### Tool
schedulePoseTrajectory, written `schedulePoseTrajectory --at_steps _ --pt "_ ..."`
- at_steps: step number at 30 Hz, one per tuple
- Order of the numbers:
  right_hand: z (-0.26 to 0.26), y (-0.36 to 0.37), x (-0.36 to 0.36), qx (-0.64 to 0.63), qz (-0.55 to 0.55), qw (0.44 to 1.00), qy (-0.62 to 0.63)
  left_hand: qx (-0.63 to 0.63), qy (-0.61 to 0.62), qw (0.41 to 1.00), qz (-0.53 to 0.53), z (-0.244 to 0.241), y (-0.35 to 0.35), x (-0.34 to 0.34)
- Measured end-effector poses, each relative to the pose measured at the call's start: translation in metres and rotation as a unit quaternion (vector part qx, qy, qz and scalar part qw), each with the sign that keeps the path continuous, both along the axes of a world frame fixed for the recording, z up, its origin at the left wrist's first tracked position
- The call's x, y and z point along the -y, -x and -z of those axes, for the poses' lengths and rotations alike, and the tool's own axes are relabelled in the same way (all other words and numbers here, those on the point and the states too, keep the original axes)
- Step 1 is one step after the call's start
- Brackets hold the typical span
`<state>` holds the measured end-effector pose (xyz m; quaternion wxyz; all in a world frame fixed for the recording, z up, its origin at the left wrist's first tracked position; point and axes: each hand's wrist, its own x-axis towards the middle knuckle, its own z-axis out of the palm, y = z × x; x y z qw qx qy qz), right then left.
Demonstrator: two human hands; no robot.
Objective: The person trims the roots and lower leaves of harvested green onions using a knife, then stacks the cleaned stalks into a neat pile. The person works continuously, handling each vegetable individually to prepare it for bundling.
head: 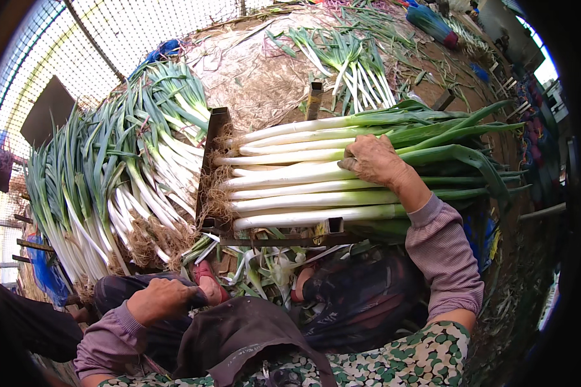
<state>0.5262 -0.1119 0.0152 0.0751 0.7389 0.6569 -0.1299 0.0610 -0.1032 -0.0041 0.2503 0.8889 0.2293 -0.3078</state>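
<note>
Large green onions [290, 170] with white stems lie side by side in a metal frame [212, 145]. Their matted roots [215, 186] crowd against the frame's left plate, and the green leaves stretch out to the right. My right hand [375, 162] is on top of the bundle, its fingers curled around a stalk where white turns to green. Low on the left, my left hand [162, 297] is held curled above my knee, apart from the onions. Nothing shows in it, though its palm side is hidden.
Left of the frame lies a big heap of green onions [140, 174], with another bunch [356, 72] on the ground behind. Square metal posts [314, 99] rise at the frame's edges. Leaf scraps [271, 266] litter the ground between my feet. A person's dark-clothed leg [34, 319] is at far left.
</note>
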Motion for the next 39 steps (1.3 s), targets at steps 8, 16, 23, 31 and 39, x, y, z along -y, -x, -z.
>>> schedulePoseTrajectory --at_steps 8,16,23,31,39 --pt "-0.006 0.002 -0.004 -0.019 0.008 0.999 -0.049 0.384 -0.215 0.886 -0.145 0.075 -0.171 -0.028" --pt "-0.061 -0.022 0.009 0.065 -0.138 0.944 -0.292 0.575 -0.280 0.759 -0.126 -0.014 -0.188 -0.059" --pt "-0.145 0.009 -0.005 0.153 -0.222 0.882 -0.387 0.498 0.172 0.836 -0.157 -0.086 -0.240 -0.096" --pt "-0.134 -0.037 0.029 0.100 -0.021 0.863 -0.495 0.496 0.438 0.695 -0.281 -0.133 -0.328 -0.121" --pt "0.003 -0.067 0.039 0.104 0.013 0.941 -0.323 0.533 0.368 0.692 -0.318 -0.046 -0.558 -0.287"
